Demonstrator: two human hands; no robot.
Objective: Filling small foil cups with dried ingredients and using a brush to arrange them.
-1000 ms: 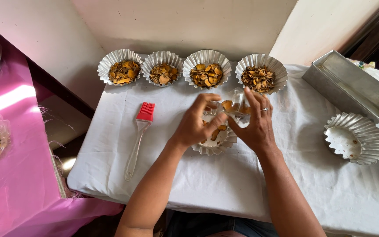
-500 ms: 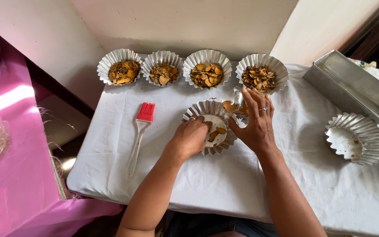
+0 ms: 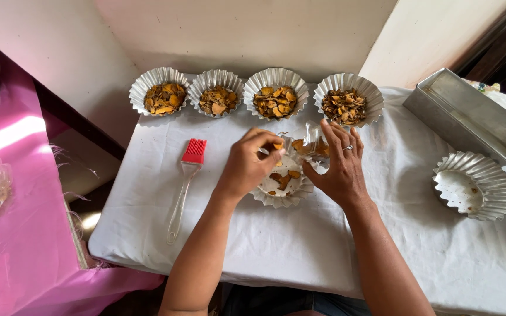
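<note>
Under your hands lies a white cloth table cover point(image 3: 276, 246), matt and creased with soft wrinkles. Your left hand point(image 3: 247, 167) pinches a dry, matt orange chip over a fluted, shiny silver metal mould point(image 3: 279, 196) whose pleated wall catches the light. Your right hand point(image 3: 339, 167), with a glossy metal ring point(image 3: 346, 147) on one finger, holds a clear, crinkly plastic bag point(image 3: 310, 146) that glints. Four more fluted silver metal moulds point(image 3: 273, 79) hold rough, dull brown-orange pieces. The brush point(image 3: 185, 181) has red matt rubbery bristles and a clear glossy plastic handle. A rectangular brushed-metal loaf tin point(image 3: 469, 117) looks dull grey. At your left, pink cloth point(image 3: 24, 222) has a faint sheen.
</note>
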